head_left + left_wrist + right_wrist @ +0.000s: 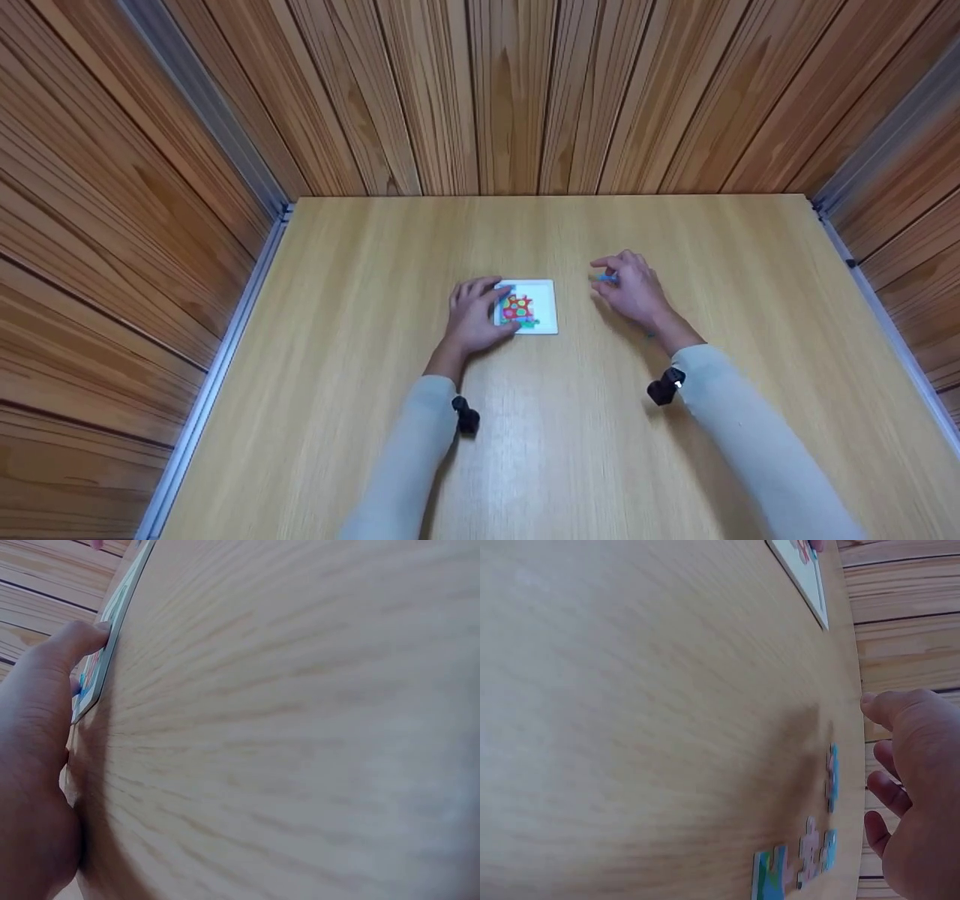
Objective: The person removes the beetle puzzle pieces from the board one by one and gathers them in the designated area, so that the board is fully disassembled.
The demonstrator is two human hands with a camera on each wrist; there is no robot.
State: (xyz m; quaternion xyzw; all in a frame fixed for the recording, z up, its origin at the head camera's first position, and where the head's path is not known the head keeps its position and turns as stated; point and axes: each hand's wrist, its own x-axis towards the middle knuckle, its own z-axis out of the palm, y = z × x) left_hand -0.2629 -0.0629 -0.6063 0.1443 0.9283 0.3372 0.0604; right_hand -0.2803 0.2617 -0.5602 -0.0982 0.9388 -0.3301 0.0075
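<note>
A white-framed jigsaw puzzle board (547, 307) lies flat on the table, partly filled with red, yellow and green pieces. My left hand (472, 319) grips its left side; the thumb (94, 631) lies over the near edge and the index finger reaches across the top left. Right of the board, my right hand (634, 291) is raised above the table with thumb and index finger spread apart. A blue jigsaw piece (608, 278) shows between them in the head view; the right wrist view shows a blue piece (832, 776) on the table under the fingers.
More loose jigsaw pieces lie under the right hand, among them a pink one (808, 851) and a green-blue one (769, 877). The wooden table (375, 300) is bordered by plank walls (510, 97) at the back and both sides.
</note>
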